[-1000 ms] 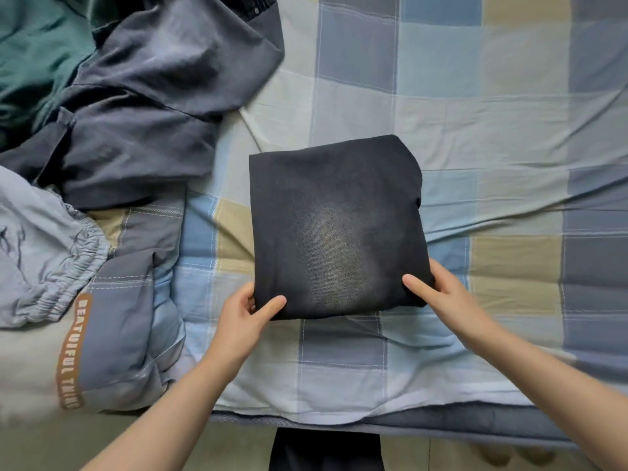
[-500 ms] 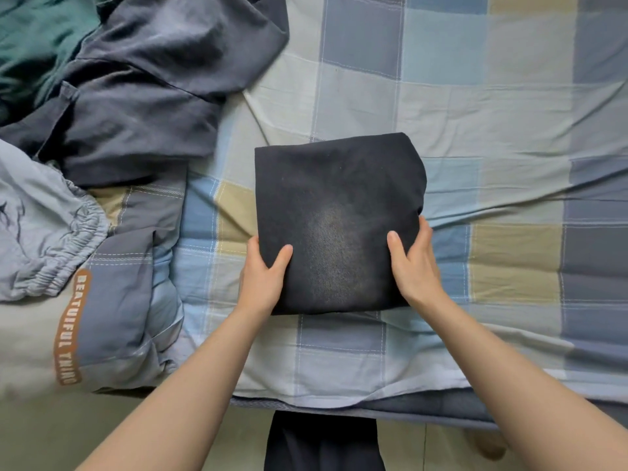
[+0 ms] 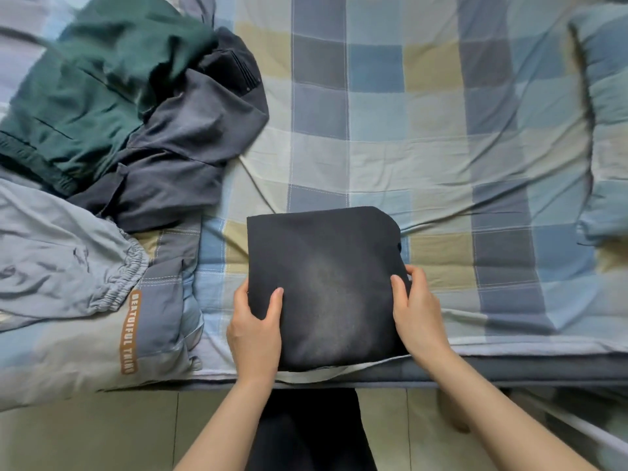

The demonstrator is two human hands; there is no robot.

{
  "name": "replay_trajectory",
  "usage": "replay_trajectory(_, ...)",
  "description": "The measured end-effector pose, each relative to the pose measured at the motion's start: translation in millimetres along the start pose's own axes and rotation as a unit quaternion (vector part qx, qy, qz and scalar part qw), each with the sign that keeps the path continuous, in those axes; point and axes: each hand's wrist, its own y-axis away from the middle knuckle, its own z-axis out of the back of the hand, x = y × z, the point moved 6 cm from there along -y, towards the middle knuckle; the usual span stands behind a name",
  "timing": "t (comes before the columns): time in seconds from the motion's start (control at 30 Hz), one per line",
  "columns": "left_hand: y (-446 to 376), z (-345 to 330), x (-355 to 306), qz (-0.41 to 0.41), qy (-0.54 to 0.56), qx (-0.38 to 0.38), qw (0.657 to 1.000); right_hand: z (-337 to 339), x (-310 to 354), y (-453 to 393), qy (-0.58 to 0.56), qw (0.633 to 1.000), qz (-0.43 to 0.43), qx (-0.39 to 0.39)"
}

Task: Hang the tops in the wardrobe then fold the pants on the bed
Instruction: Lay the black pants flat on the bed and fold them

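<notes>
A pair of black pants lies folded into a square at the near edge of the bed. My left hand grips its left side, thumb on top and fingers underneath. My right hand grips its right side the same way. The near edge of the folded square is lifted slightly off the sheet. To the left lies a heap of unfolded pants: a dark green pair, a dark grey pair and a light blue-grey pair with an elastic waist.
The bed has a blue, grey and beige checked sheet. A pillow in the same check lies at the right. A folded quilt with an orange lettered strip lies under the light pants. Tiled floor runs below the bed edge.
Both hands have slid along the sides of the folded black pants and taken hold of them. The view has pulled back, so more of the bed and the pillow shows.
</notes>
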Motion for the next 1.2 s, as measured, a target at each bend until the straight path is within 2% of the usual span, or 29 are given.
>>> replay_trajectory(0.17, 37, 54, -80, -0.075, 0.027, 0.016, 0.997, 70, 62, 75, -0.061, 0.997, 0.032, -0.040)
replay_trajectory(0.4, 81, 116, -195, -0.197, 0.068, 0.064, 0.976, 152, 129, 172, -0.091, 0.982, 0.068, -0.149)
replay_trajectory(0.57, 127, 142, -251, -0.264, 0.085, 0.140, 0.950, 199, 137, 252, -0.128, 0.955, 0.059, -0.261)
replay_trajectory(0.73, 199, 144, -283, -0.316, 0.080, 0.244, 0.913, 242, 114, 351, -0.150, 0.909, 0.017, -0.389)
replay_trajectory(0.77, 206, 145, -283, -0.315, 0.078, 0.251, 0.912, 243, 110, 359, -0.158, 0.906, 0.008, -0.393)
replay_trajectory(0.9, 287, 124, -292, -0.359, 0.061, 0.356, 0.860, 270, 71, 452, -0.136, 0.850, -0.058, -0.505)
replay_trajectory(1.1, 408, 95, -282, -0.415, 0.021, 0.480, 0.773, 283, 14, 575, -0.122, 0.767, -0.152, -0.611)
replay_trajectory(1.2, 481, 92, -258, -0.442, 0.000, 0.532, 0.723, 275, -19, 647, -0.124, 0.712, -0.202, -0.661)
